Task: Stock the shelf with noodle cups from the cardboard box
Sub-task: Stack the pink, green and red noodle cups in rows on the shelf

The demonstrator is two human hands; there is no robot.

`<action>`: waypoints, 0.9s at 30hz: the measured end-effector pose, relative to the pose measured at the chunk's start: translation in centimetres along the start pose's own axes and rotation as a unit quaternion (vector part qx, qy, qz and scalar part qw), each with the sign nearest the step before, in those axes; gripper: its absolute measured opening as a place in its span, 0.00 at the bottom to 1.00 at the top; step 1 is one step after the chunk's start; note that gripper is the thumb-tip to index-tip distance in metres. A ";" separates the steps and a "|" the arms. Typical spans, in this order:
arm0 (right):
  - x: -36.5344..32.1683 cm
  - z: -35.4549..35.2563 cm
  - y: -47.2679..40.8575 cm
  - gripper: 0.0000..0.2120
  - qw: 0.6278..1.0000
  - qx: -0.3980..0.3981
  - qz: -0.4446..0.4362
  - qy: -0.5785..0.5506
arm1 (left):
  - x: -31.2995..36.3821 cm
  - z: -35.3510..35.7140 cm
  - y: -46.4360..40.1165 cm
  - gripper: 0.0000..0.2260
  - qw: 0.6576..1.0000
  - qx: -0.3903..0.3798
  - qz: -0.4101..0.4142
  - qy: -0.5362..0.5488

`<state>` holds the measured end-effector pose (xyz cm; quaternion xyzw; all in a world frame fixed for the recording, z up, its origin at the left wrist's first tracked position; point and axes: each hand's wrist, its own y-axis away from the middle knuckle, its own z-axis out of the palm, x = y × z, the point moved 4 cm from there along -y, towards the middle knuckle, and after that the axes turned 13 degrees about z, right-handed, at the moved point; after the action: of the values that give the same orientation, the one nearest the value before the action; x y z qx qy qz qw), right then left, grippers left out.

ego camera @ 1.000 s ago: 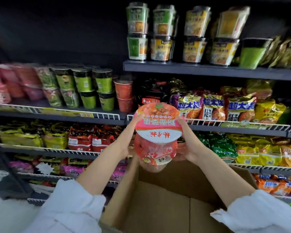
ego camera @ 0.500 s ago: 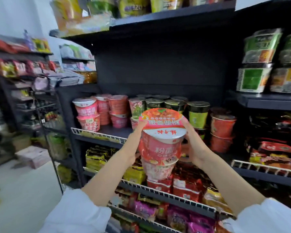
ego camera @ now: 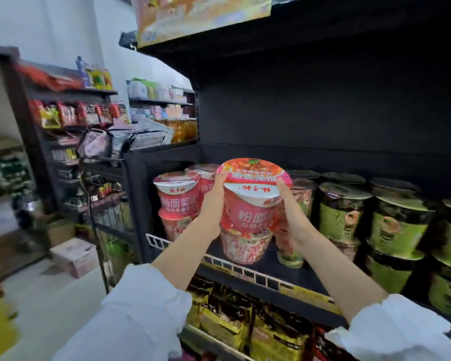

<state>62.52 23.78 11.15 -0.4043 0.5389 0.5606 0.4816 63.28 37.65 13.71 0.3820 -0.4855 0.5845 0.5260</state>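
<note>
Two hands, the left hand [ego camera: 212,204] and right hand [ego camera: 292,217], are holding two stacked pink noodle cups [ego camera: 248,212] over the shelf [ego camera: 284,269] (green cups [ego camera: 344,212] at 3 o'clock).

Centre frame, the held cups [ego camera: 250,214] are pink-red with white-banded lids; right, cups [ego camera: 344,217] are green with black lids; the shelf [ego camera: 292,269] is black; sleeves [ego camera: 141,316] are white.

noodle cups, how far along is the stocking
Done: pink cups already stand stacked at the shelf's left end. In hand: left hand and right hand hold a stacked pair over the bare spot. Left: setting it down; the box is out of view.
</note>
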 end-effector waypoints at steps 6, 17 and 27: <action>0.2 1.7 -7.8 0.30 0.998 0.046 0.029 0.018 | -3.5 -2.8 -9.2 0.31 0.996 0.008 -0.070 -0.047; -1.7 5.4 -9.5 0.26 0.859 0.342 -0.198 0.326 | -4.5 -7.9 -13.7 0.30 0.901 -0.105 0.124 -0.403; 1.2 16.8 -10.9 0.10 0.519 0.227 -0.363 0.740 | -7.9 -14.6 -14.6 0.20 0.411 -0.297 0.327 -0.797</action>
<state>74.02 40.14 9.19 -0.7106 0.6167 -0.3056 0.1462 79.88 49.55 5.15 0.3079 -0.9175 -0.0367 -0.2491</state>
